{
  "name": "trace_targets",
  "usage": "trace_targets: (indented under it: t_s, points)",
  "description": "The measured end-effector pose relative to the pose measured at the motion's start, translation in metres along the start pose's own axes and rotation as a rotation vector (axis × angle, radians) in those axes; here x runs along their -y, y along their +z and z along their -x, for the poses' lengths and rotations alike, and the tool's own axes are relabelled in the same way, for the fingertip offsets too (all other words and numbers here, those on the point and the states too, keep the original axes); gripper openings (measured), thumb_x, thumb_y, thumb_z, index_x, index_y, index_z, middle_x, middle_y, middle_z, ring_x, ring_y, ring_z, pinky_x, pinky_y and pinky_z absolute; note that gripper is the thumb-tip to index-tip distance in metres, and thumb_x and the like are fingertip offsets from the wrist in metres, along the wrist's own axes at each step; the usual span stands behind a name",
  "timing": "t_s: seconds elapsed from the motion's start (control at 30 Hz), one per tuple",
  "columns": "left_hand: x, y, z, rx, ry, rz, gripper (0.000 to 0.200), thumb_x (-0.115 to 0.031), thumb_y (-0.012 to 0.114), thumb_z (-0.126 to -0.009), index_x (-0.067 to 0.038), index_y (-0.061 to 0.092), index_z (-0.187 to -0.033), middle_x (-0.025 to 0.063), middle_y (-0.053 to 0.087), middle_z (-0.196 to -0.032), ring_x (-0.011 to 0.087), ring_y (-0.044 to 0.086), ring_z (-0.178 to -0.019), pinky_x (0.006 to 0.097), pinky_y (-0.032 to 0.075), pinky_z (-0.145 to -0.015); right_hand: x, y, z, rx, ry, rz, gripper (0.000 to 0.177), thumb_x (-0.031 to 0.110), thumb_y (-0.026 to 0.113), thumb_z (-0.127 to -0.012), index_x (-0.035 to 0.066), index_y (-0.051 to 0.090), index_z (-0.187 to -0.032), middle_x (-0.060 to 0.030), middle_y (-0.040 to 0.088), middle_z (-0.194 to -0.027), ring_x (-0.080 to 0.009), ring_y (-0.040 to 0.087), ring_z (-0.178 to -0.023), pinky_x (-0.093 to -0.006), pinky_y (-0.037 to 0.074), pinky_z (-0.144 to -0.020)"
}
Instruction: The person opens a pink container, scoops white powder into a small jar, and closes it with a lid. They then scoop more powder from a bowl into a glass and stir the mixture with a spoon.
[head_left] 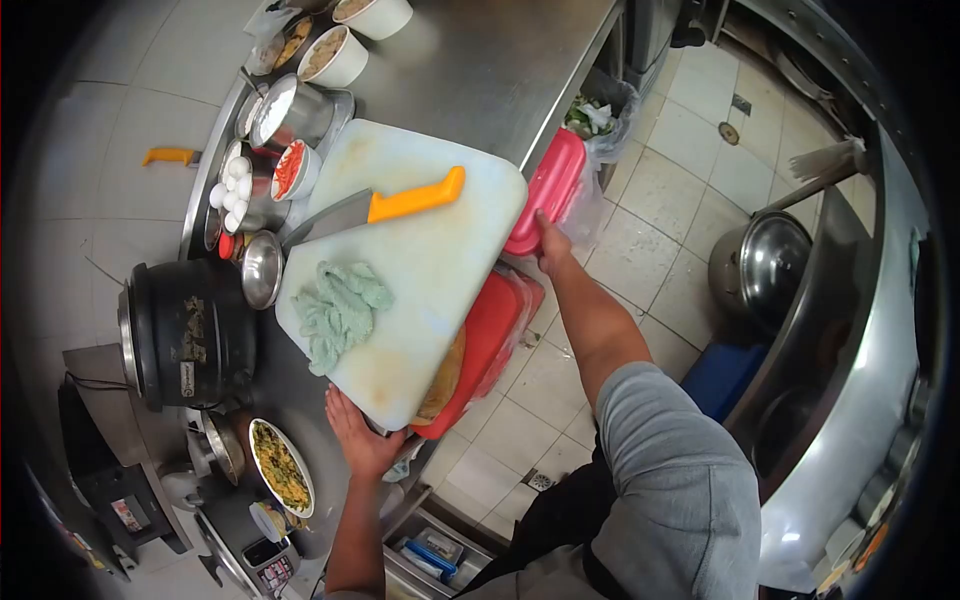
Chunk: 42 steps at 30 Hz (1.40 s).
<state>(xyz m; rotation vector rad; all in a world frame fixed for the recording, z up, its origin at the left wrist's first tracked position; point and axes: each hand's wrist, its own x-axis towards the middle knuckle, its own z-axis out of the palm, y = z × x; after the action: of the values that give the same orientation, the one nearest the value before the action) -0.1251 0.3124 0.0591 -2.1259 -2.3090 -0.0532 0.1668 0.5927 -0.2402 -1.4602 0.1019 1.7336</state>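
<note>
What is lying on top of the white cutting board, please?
A knife with an orange handle and a crumpled green cloth lie on the cutting board. Whatever is beneath the cloth cannot be seen.

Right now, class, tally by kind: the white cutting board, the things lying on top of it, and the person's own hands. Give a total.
White cutting board: 1
Orange-handled knife: 1
Green cloth: 1
Hands (left hand, right hand): 2
Total: 5
</note>
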Motion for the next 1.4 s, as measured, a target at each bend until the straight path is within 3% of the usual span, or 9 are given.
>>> trace_targets:
  t_s: [0.07,0.17,0.43,0.7,0.73,0.77,0.97,1.23,1.4]
  points:
    - [0.000,0.000,0.002,0.005,0.004,-0.008,0.112,-0.035,0.077,-0.060,0.006,0.020,-0.146,0.0293,0.022,-0.151,0.0451,0.020,-0.141,0.0524,0.015,-0.116,0.000,0.000,-0.016,0.067,-0.062,-0.371,0.065,0.043,0.071,-0.085,0.005,0.049,-0.134,-0.0133,0.059,-0.126,-0.0267,0.059,-0.111,-0.0454,0.047,-0.092]
    - [0.000,-0.001,0.001,0.005,0.014,-0.003,0.111,-0.032,0.077,-0.061,0.004,0.018,-0.148,0.0294,0.022,-0.151,0.0450,0.020,-0.141,0.0517,0.016,-0.116,-0.009,-0.014,-0.034,0.247,0.002,-0.325,0.059,0.043,0.066,-0.089,0.008,0.049,-0.133,-0.0122,0.059,-0.129,-0.0260,0.060,-0.111,-0.0467,0.047,-0.093]
    - [0.003,0.004,0.006,0.006,0.006,0.044,0.112,-0.030,0.078,-0.059,0.003,0.019,-0.149,0.0280,0.021,-0.152,0.0442,0.018,-0.142,0.0513,0.014,-0.117,-0.008,-0.048,-0.003,0.136,-0.032,-0.300,0.063,0.047,0.066,-0.087,0.001,0.050,-0.128,-0.0132,0.065,-0.114,-0.0239,0.068,-0.092,-0.0409,0.058,-0.077]
    - [0.001,0.005,0.006,-0.038,0.016,0.034,0.110,-0.027,0.078,-0.061,0.002,0.019,-0.149,0.0271,0.021,-0.153,0.0424,0.019,-0.143,0.0502,0.014,-0.118,-0.008,-0.140,0.044,-0.031,-0.126,-0.249,0.066,0.055,0.062,-0.088,0.002,0.051,-0.126,-0.0117,0.065,-0.113,-0.0230,0.068,-0.090,-0.0383,0.059,-0.073]
    - [0.001,0.003,0.005,-0.039,0.016,0.020,0.110,-0.027,0.078,-0.061,0.002,0.019,-0.149,0.0270,0.021,-0.153,0.0420,0.019,-0.143,0.0499,0.014,-0.118,-0.013,-0.153,0.052,-0.093,-0.174,-0.241,0.071,0.052,0.062,-0.089,-0.003,0.046,-0.131,-0.0154,0.060,-0.121,-0.0262,0.065,-0.097,-0.0405,0.054,-0.082]
    - [-0.001,0.002,0.007,-0.041,0.018,0.007,0.109,-0.027,0.078,-0.061,0.003,0.019,-0.148,0.0269,0.021,-0.153,0.0417,0.019,-0.143,0.0496,0.014,-0.118,-0.024,-0.168,0.057,-0.155,-0.224,-0.232,0.077,0.050,0.062,-0.090,-0.008,0.041,-0.136,-0.0192,0.055,-0.128,-0.0294,0.061,-0.105,-0.0427,0.049,-0.091]
    - [0.006,0.007,0.006,-0.079,0.041,-0.024,0.109,-0.034,0.077,-0.062,0.006,0.022,-0.147,0.0266,0.022,-0.153,0.0404,0.020,-0.143,0.0505,0.014,-0.117,-0.097,-0.204,0.131,-0.251,-0.231,-0.257,0.082,0.064,0.043,-0.093,-0.003,0.038,-0.139,-0.0159,0.053,-0.128,-0.0240,0.057,-0.112,-0.0373,0.054,-0.079]
    - [0.006,0.009,0.007,-0.102,0.015,-0.055,0.106,-0.045,0.074,-0.067,0.009,0.025,-0.144,0.0263,0.027,-0.151,0.0383,0.022,-0.142,0.0471,0.015,-0.117,-0.236,-0.239,0.221,-0.143,-0.274,-0.614,0.084,0.069,0.034,-0.092,0.009,0.024,-0.149,-0.0087,0.036,-0.150,-0.0252,0.038,-0.136,-0.0480,0.037,-0.108]
    - [-0.002,0.002,0.010,-0.072,-0.057,-0.066,0.106,-0.049,0.072,-0.069,0.008,0.024,-0.146,0.0239,0.025,-0.153,0.0358,0.020,-0.144,0.0467,0.015,-0.118,-0.328,-0.286,0.265,0.029,-0.132,-0.669,0.076,0.070,0.035,-0.092,0.017,0.032,-0.146,-0.0045,0.041,-0.146,-0.0208,0.051,-0.121,-0.0391,0.048,-0.089]
